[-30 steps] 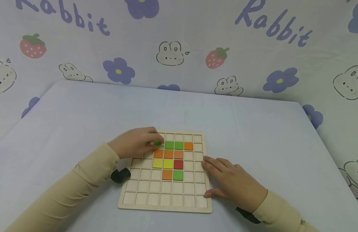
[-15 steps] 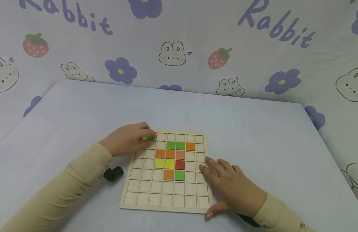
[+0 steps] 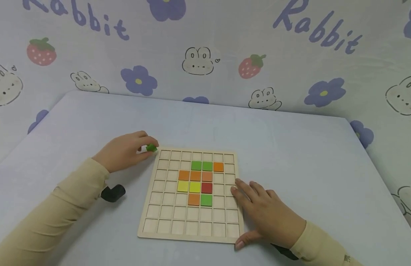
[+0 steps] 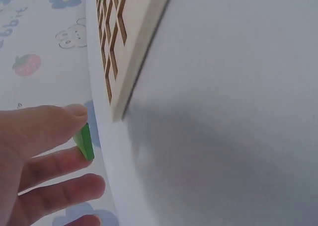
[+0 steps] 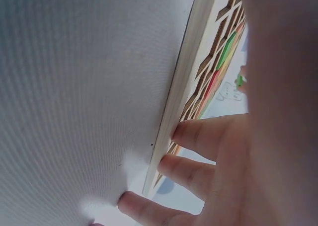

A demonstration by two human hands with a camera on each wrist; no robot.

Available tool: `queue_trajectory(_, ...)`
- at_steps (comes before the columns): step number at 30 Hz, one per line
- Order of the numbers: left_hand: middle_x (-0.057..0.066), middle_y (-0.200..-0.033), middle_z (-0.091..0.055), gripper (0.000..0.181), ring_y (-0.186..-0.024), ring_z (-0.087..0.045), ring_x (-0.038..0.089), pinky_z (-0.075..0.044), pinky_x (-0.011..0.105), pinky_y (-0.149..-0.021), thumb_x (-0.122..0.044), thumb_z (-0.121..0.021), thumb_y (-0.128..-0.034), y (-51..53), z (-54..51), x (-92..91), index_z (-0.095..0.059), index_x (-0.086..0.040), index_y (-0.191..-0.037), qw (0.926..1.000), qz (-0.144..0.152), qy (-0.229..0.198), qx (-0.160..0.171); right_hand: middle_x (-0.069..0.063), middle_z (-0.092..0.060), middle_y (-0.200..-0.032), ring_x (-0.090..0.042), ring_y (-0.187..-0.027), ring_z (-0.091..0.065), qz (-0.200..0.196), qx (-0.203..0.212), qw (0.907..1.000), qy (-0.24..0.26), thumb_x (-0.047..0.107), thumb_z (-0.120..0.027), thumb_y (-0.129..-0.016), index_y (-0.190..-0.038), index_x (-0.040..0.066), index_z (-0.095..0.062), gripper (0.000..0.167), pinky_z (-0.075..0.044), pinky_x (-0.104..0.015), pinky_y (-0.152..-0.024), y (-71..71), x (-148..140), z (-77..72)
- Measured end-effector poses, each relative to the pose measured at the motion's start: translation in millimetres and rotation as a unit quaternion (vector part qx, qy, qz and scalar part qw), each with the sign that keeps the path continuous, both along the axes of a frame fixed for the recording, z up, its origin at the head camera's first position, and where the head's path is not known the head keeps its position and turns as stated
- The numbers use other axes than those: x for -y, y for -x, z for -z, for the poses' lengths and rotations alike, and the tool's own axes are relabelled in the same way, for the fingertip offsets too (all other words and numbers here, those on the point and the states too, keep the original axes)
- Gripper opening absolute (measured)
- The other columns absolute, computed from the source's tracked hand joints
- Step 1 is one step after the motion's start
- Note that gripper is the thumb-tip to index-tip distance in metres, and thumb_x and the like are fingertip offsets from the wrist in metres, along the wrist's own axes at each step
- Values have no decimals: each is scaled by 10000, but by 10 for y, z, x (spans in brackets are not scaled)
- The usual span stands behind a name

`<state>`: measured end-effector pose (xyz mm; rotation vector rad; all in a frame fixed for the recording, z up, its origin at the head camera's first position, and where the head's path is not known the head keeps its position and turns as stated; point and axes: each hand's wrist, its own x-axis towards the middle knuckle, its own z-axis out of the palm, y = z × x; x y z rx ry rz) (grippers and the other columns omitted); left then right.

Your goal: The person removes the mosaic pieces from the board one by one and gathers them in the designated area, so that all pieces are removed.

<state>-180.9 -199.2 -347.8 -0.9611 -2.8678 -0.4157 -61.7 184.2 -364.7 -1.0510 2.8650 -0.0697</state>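
Observation:
My left hand (image 3: 127,149) pinches a green square tile (image 3: 151,147) between thumb and finger, off the far left corner of a wooden grid board (image 3: 179,239). In the left wrist view the tile (image 4: 85,141) is seen nearly edge-on, clear of the board's corner. The right hand (image 3: 268,210) rests along the board's right edge, fingers spread and touching the rim, thumb at the near right corner. Coloured tiles fill several middle cells: green (image 3: 196,166), orange (image 3: 218,167), yellow (image 3: 183,186) and a red one (image 3: 206,188).
The board lies on a table with a pale cloth (image 3: 275,147). Behind it hangs a backdrop (image 3: 225,37) printed with rabbits, flowers and strawberries. A dark strap piece (image 3: 113,193) shows under the left wrist.
Carrying the green tile, the left hand has moved left and away from the second row to beyond the board's corner. The right thumb has slid down to the near corner.

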Motion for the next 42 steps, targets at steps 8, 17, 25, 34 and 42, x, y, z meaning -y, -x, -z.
queue_trajectory(8, 7, -956, -623, 268, -798, -599, 167, -507, 345, -711, -115, -722, -839, 36, 53, 216, -668, -122, -1102, 9996, -227, 79, 162, -158, -345, -1500, -435, -1260, -434, -75, -59, 9999, 32, 904, -396, -603, -1442, 58, -397, 1191, -457, -545, -837, 3, 3, 8)
queue_trajectory(17, 78, -1022, -632, 340, -840, -596, 201, -502, 378, -770, 14, -694, -828, 51, 74, 396, -607, 0, -1156, 9977, -278, -128, 605, -155, -335, -1508, -429, -1267, -426, -82, -52, 9999, 67, 908, -400, -603, -1451, 64, -386, 1197, -446, -548, -852, 18, -17, 33)
queue_trajectory(25, 45, -995, -636, 261, -841, -598, 188, -508, 379, -773, 1, -707, -820, 20, 84, 558, -662, -10, -1078, 9958, -435, 89, 796, -150, -328, -1514, -422, -1276, -420, -74, -30, 9999, 65, 911, -399, -601, -1456, 68, -378, 1201, -438, -541, -863, 15, -14, 37)
queue_trajectory(34, 19, -997, -650, 270, -840, -607, 165, -514, 371, -770, -16, -720, -816, 14, 81, 672, -679, -39, -1082, 9964, -357, 222, 734, -150, -333, -1510, -422, -1276, -419, -41, 21, 10000, 80, 905, -412, -602, -1458, 69, -375, 1197, -434, -545, -873, 13, -9, 0)
queue_trajectory(42, 28, -1002, -627, 281, -813, -587, 150, -505, 358, -738, -6, -730, -801, 37, 84, 681, -683, -31, -1077, 9971, -205, 138, 720, -145, -334, -1508, -424, -1271, -420, -27, 35, 10000, 66, 909, -408, -599, -1458, 74, -373, 1198, -435, -546, -871, 6, -4, 2)
